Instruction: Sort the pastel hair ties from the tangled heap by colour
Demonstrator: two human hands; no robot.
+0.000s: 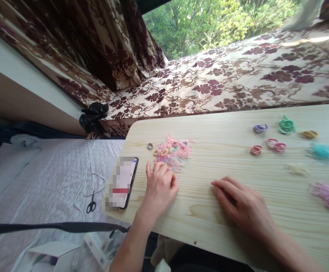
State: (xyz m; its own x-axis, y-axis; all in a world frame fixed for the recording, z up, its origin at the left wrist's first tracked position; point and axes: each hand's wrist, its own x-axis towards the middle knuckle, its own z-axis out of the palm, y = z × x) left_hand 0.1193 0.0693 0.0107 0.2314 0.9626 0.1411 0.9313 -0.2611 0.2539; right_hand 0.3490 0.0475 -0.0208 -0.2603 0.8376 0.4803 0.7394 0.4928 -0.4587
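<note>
Bands (287,125) lie grouped by colour beyond your right hand (245,206); a mixed pile (171,151) remains beside your left hand (161,183). I can't tell either grip.

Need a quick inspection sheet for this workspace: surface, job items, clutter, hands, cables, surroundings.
Surface: pale wood-grain table, small dark mark close to the near edge.
Job items: mixed-colour pile of bands at left; bands grouped by colour at right, including purple, green and turquoise.
Clutter: phone at the table's left edge; scissors on the bed.
Left hand: fingers by the pile's near edge; grip cannot be told.
Right hand: fingers together, pointing left; no held item visible.
Cables: white cord looped on the bed.
Surroundings: patterned curtain, window with greenery outside, black bag beyond the bed.
</note>
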